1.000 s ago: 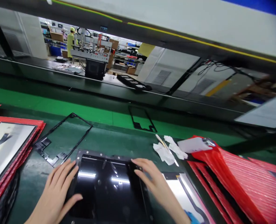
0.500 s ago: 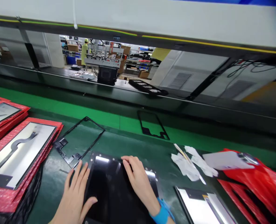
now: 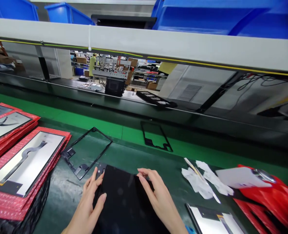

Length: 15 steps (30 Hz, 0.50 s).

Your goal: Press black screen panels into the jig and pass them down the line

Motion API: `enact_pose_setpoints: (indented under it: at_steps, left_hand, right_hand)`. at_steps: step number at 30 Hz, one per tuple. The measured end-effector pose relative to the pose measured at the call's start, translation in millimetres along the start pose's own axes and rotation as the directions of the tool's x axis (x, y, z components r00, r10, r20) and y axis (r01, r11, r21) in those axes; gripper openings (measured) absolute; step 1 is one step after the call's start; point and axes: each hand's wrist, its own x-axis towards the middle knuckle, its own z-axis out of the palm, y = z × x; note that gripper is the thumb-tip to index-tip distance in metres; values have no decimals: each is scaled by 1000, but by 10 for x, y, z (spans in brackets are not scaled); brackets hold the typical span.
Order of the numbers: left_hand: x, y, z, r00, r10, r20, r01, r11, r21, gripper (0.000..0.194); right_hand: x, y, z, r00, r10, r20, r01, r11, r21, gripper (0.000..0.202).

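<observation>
A glossy black panel (image 3: 124, 201) lies in a dark fixture on the green mat in front of me. My left hand (image 3: 89, 203) rests flat on its left edge, fingers together and thumb on the glass. My right hand (image 3: 157, 196) lies flat on its right side, fingertips near the far edge. Neither hand grips anything. A thin black frame (image 3: 86, 152) lies just beyond my left hand. A second black frame (image 3: 156, 136) sits farther back on the green belt.
Stacks of red bubble sleeves topped by silvery panels (image 3: 24, 162) fill the left. White paper scraps (image 3: 202, 178), a white sheet (image 3: 238, 177) on red sleeves (image 3: 275, 198) and another panel (image 3: 214, 221) lie right. Blue bins (image 3: 68, 13) sit on the shelf above.
The view has tilted up, showing the blue bins. Both hands have slid along the black panel; its bright reflections have gone and the hands lie closer together.
</observation>
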Motion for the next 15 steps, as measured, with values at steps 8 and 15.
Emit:
enact_pose_setpoints:
  at_steps: [8, 15]
  left_hand:
    - [3, -18, 7, 997, -74, 9, 75, 985, -158, 38]
    - [-11, 146, 76, 975, -184, 126, 222, 858, -463, 41]
  right_hand:
    - [13, -14, 4, 1000, 10, -2, -10, 1000, 27, 22]
    - [1, 69, -27, 997, 74, -16, -73, 997, 29, 24]
